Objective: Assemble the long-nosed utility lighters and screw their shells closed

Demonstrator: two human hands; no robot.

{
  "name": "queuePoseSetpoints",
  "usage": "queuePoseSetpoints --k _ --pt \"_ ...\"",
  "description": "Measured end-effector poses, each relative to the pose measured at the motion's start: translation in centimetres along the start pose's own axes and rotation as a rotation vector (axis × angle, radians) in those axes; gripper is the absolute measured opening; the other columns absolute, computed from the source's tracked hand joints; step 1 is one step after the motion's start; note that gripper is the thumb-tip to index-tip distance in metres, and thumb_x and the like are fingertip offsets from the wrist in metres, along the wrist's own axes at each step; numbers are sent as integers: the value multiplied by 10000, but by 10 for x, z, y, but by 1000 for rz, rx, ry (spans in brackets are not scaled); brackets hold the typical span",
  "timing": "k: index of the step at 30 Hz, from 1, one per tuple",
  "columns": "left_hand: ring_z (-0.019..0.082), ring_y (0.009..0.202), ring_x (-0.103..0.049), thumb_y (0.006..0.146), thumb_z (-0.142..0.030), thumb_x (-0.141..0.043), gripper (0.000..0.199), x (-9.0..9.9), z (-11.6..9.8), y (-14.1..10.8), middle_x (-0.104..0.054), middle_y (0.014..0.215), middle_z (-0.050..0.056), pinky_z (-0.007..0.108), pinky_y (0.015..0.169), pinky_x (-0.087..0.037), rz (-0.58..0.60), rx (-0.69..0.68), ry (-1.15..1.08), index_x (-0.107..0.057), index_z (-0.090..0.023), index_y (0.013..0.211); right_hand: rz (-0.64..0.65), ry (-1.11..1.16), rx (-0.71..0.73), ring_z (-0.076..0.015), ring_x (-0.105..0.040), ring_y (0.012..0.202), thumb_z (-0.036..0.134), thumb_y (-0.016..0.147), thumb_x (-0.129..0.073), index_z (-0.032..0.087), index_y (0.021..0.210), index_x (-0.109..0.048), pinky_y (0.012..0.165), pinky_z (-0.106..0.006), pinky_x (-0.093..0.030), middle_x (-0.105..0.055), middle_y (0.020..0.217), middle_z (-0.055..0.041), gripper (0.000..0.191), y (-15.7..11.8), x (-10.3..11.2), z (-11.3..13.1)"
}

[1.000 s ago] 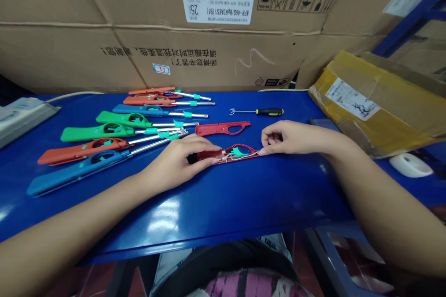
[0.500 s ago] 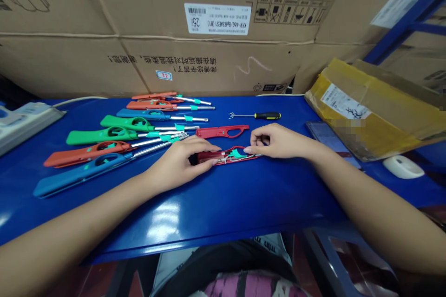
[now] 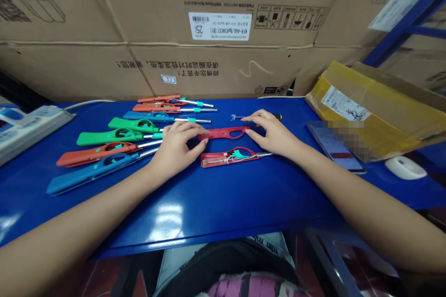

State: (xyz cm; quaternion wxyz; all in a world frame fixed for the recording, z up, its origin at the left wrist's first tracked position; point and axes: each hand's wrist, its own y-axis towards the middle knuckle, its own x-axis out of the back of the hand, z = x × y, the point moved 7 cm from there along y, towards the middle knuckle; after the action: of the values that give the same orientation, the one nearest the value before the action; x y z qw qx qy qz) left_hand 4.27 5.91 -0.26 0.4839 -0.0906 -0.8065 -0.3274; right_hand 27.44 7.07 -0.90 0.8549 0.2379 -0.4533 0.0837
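Note:
The red shell half (image 3: 225, 133) of a long-nosed lighter lies on the blue table, flat, with a finger loop at its right end. My left hand (image 3: 179, 146) is at its left end, fingertips touching it, thumb apart from the index finger. Over the right end is my right hand (image 3: 270, 132), fingers spread and thumb tip close to the loop. Nearer to me lies the opened red lighter body (image 3: 212, 159), with a clear tube, thin wires, a green trigger (image 3: 240, 153) and a metal nozzle (image 3: 264, 154) showing. Behind my right hand, the screwdriver (image 3: 278, 116) is partly hidden.
Several orange, blue and green lighters (image 3: 109, 137) lie in a row at the left. A white power strip (image 3: 38, 127) stands at the left edge. On the right are a phone (image 3: 334, 148), a yellow-taped carton (image 3: 376, 116) and a white mouse (image 3: 405, 168). A large cardboard box (image 3: 174, 65) walls the back.
Both hands have let go of the opened red lighter body and moved back to the red shell half. The view has shifted slightly.

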Motion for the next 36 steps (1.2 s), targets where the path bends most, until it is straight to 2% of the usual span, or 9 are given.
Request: queuePoseSetpoints --k 4,9,15,19,22,25,29,32,36 --pt "313 1113 -581 954 -353 -587 251 0 4 4 -729 1198 77 496 947 -356 -5 -2 80 -729 -246 1131 24 -2 -22 -274 -599 1055 319 901 -626 168 1144 -697 979 -477 -469 -616 1155 -139 294 5 -6 -9" --pt "309 1126 -579 956 -349 -602 262 -3 4 4 -734 1213 81 503 970 -342 31 -23 73 -705 -233 1166 38 33 -32 -210 -616 855 313 862 -667 192 887 -684 807 -375 -498 -666 962 -72 125 6 -1 -8" --pt "296 1093 -601 932 -347 -654 290 1 6 7 -739 1135 95 498 957 -416 18 -37 35 -707 -217 1186 -46 60 -82 -207 -619 773 372 846 -689 197 883 -680 741 -363 -469 -723 899 -62 179 3 18 0" --pt "213 930 -651 933 -327 -642 239 18 -4 12 -717 978 72 365 846 -532 -42 -165 -128 -741 -197 1106 -155 34 18 -222 -640 820 331 877 -656 217 898 -677 782 -379 -485 -732 936 -66 118 -1 36 16" --pt "180 870 -680 953 -304 -613 184 40 -15 17 -727 934 55 315 816 -551 -76 -193 -128 -755 -186 962 -177 -40 125 -228 -651 867 278 898 -622 216 923 -677 810 -375 -493 -726 954 -73 86 -2 49 35" --pt "171 833 -696 959 -258 -601 170 64 -32 19 -748 881 36 297 794 -561 -101 -248 -54 -738 -178 897 -66 -14 112 -220 -666 836 272 876 -626 199 996 -683 781 -360 -509 -732 955 -72 152 1 53 50" --pt "186 878 -714 983 -248 -564 188 79 -52 11 -751 932 41 313 807 -582 -164 -312 100 -741 -195 949 125 184 -45 -210 -671 802 448 878 -645 196 1057 -717 730 -339 -520 -749 940 -58 317 3 48 56" --pt "181 909 -721 991 -218 -551 186 72 -60 -2 -756 987 47 308 826 -595 -211 -395 152 -730 -219 1044 248 270 -73 -200 -661 788 546 883 -624 206 1053 -752 708 -322 -500 -760 935 -41 402 0 35 55" --pt "188 891 -731 971 -141 -567 191 52 -66 -19 -762 1007 79 302 765 -613 -203 -615 176 -686 -184 1115 413 449 -149 -200 -667 850 554 870 -649 203 1111 -737 747 -319 -512 -760 977 -47 435 -11 11 45"
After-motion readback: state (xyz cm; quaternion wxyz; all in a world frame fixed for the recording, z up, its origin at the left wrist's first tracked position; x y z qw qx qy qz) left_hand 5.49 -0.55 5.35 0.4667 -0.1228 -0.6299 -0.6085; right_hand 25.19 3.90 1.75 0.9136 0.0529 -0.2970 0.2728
